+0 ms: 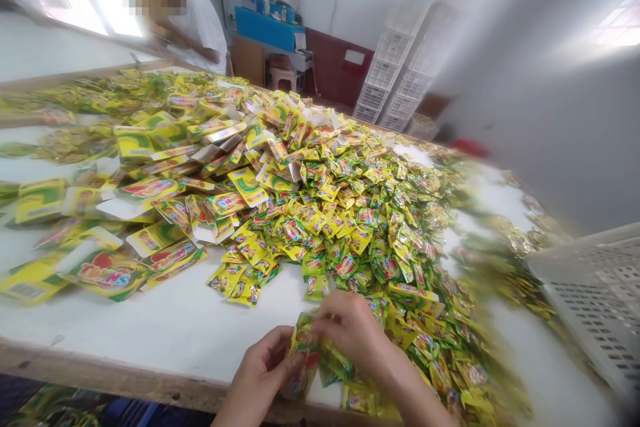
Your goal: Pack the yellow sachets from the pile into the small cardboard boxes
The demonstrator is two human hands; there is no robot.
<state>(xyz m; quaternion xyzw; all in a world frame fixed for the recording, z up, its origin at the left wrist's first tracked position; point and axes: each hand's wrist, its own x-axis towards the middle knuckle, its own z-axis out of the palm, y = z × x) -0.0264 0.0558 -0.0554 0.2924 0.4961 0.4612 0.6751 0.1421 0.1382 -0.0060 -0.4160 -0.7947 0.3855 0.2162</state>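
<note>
A small carton gripped close to the counter's edge

My left hand [265,373] had hold of a printed carton [303,355], thumb on the near face and the other fingers behind its left side. The carton was tilted, low over the front of the counter [165,327], near the wooden edge [100,373]. My right hand [353,330] was bent over its upper end, fingers curled in close; I could not tell whether they gripped the carton or a sachet.

Squeezing seemed the first danger to me: the carton looked thin, and too firm a left thumb could buckle its face. A loose grip could be as bad, since with the edge so near a slip might send it over.

My right forearm reached across loose sachets [425,343], so a careless pull back could drag some along. Behind my hands, the heap of sachets [370,213] sloped towards me, and a knock at its foot might bring more down. To the left lay a pile of cartons [150,190], several with flaps standing open; a stray elbow could, I thought, bend those or push them into the sachets
</note>
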